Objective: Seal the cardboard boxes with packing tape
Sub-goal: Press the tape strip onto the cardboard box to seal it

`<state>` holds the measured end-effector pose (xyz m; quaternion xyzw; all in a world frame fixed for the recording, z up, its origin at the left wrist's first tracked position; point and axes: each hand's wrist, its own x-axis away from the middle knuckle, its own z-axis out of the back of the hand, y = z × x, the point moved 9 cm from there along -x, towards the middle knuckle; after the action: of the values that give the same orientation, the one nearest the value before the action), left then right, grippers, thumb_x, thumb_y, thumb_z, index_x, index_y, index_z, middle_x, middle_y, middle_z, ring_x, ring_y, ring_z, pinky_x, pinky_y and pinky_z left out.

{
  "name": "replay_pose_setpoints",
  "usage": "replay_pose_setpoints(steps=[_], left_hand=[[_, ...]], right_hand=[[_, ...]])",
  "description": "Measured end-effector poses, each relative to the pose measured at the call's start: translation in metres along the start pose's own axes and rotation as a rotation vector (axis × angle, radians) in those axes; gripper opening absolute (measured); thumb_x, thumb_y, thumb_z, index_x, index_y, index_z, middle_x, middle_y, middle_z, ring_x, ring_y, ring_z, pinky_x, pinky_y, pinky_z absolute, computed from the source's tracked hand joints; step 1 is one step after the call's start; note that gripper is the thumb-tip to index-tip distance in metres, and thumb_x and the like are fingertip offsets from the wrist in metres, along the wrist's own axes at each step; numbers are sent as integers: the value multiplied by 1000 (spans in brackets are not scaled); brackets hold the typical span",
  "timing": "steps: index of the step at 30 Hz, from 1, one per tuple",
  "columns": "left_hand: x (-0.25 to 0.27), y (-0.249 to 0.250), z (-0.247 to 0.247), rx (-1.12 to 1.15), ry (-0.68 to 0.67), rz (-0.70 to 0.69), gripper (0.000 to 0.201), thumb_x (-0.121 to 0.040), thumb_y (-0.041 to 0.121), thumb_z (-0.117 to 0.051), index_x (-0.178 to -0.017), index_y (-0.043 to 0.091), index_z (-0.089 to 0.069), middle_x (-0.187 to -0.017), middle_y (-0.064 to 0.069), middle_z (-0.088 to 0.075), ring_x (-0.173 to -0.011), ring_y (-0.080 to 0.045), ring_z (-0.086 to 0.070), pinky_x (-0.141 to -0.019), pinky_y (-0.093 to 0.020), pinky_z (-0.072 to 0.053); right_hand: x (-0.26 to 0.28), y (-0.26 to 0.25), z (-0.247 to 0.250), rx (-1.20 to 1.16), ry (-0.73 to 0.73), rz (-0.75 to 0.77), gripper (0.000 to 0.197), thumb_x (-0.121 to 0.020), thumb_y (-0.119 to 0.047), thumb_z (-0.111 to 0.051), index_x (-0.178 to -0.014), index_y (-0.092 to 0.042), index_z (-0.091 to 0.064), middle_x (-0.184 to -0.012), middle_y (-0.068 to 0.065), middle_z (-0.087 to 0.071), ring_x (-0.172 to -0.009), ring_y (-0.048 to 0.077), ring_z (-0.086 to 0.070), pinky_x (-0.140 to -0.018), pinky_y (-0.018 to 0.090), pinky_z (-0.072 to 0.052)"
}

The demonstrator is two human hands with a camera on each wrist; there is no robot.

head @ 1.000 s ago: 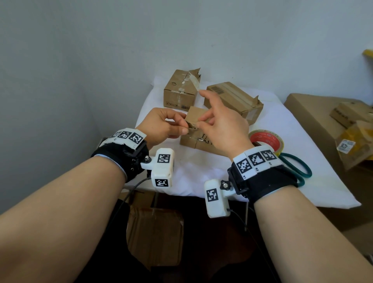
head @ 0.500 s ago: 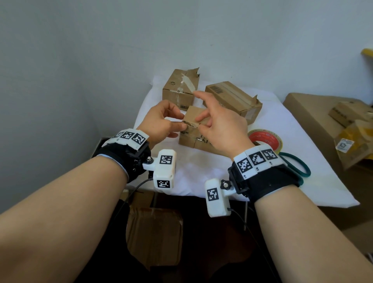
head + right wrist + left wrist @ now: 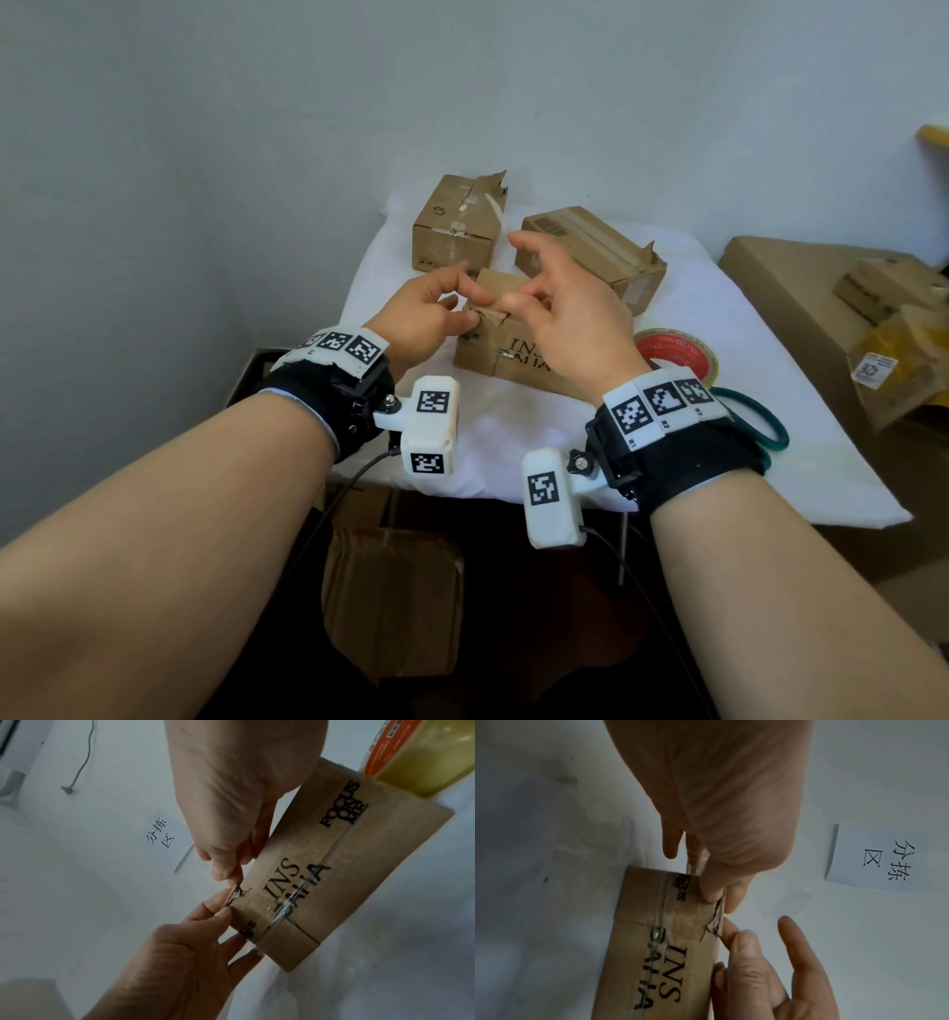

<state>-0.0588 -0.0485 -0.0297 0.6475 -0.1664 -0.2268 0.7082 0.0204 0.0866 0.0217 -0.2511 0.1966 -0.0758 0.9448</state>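
Worked at the printed cardboard box (image 3: 513,354) (image 3: 654,943) (image 3: 321,872), set near the middle of the white-covered table (image 3: 513,442). Pinched its torn flap (image 3: 500,293) (image 3: 716,920) (image 3: 235,892) with the left hand (image 3: 426,318) (image 3: 718,801) (image 3: 180,953), thumb and forefinger clamped on the ragged edge. Gripped the same edge just beside it with the right hand (image 3: 575,329) (image 3: 770,973) (image 3: 244,801), thumb and a curled finger closed on the cardboard, index finger raised straight and free of the box. Brought both hands close together over the box's left end, fingertips almost touching. Showed old clear tape along the box's top seam, over black lettering. Left the roll of packing tape (image 3: 672,354) (image 3: 411,756) lying flat just right of the box, against its right end in the right wrist view. Left green-handled scissors (image 3: 755,426) nearer and to the right of the roll, partly hidden by the right wrist strap. Left two more cardboard boxes at the far side of the table, the left one (image 3: 457,231) with a torn flap standing up, the right one (image 3: 590,252) lying at an angle. Caught a white paper sign (image 3: 875,858) (image 3: 164,839) with printed characters in both wrist views.
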Motion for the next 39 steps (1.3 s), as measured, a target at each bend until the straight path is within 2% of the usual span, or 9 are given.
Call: replay_pose_setpoints(steps=[5, 11, 14, 19, 23, 26, 29, 32, 39], left_hand=[[0, 0, -5, 81, -38, -12, 27, -93, -10, -57, -88, 14, -65, -132, 13, -58, -94, -4, -70, -82, -27, -52], [0, -2, 6, 156, 10, -17, 15, -86, -15, -64, -90, -1, -66, -127, -4, -67, -90, -15, -73, -74, -26, -59], [-2, -5, 7, 167, 21, 5, 15, -84, -15, -66, -91, -2, -69, -128, -4, -67, -92, -15, -73, -76, -27, -60], [-2, -7, 7, 178, 18, 15, 17, -85, -14, -66, -89, 3, -70, -130, -4, -66, -99, -21, -72, -83, -32, -60], [-1, -5, 6, 165, 9, 11, 15, -86, -13, -65, -90, 1, -69, -124, -2, -67, -89, -14, -73, -77, -27, -60], [0, -5, 7, 153, 22, 12, 13, -87, -12, -66, -94, -2, -69, -125, -5, -68, -86, -14, -73, -74, -25, -59], [1, -6, 10, 126, 40, 18, 16, -87, -9, -67, -103, -7, -68, -125, -12, -67, -90, -20, -71, -80, -31, -61], [1, -7, 11, 106, 40, 23, 13, -88, -7, -67, -99, 0, -71, -123, -13, -69, -92, -21, -71, -83, -32, -61], [1, -6, 10, 105, 41, 26, 16, -88, -7, -67, -91, 9, -72, -120, -10, -70, -88, -17, -72, -79, -29, -61]], right_hand=[[-1, -1, -2, 37, 13, -20, 60, -94, -34, -65, -142, -53, -35, -89, -29, -69, -83, -3, -62, -80, 34, -52], [0, -8, -4, 91, -6, -6, 58, -92, -27, -65, -138, -48, -36, -89, -25, -68, -83, 2, -63, -65, 26, -37], [1, -7, -4, 96, -7, -18, 56, -91, -26, -63, -137, -46, -38, -89, -24, -68, -86, 4, -64, -67, 25, -41], [1, -2, -2, 40, 16, -64, 50, -91, -43, -64, -134, -50, -39, -84, -29, -64, -91, 4, -64, -81, 35, -48], [4, -16, -4, 157, -35, 22, 63, -88, -47, -72, -141, -45, -37, -103, -22, -65, -96, 7, -63, -73, 30, -34], [6, -28, -8, 335, -29, 127, 64, -91, -41, -71, -143, -43, -34, -116, -14, -66, -104, 15, -67, -67, 29, -36], [8, -34, -10, 369, 3, 155, 60, -92, -36, -64, -143, -42, -33, -114, -13, -68, -97, 16, -69, -58, 26, -35], [7, -30, -6, 284, 4, 119, 56, -93, -31, -62, -142, -42, -36, -110, -19, -69, -95, 11, -68, -54, 21, -26], [4, -8, -2, 87, 16, -14, 46, -95, -34, -63, -134, -46, -41, -92, -29, -68, -90, 2, -65, -79, 34, -50]])
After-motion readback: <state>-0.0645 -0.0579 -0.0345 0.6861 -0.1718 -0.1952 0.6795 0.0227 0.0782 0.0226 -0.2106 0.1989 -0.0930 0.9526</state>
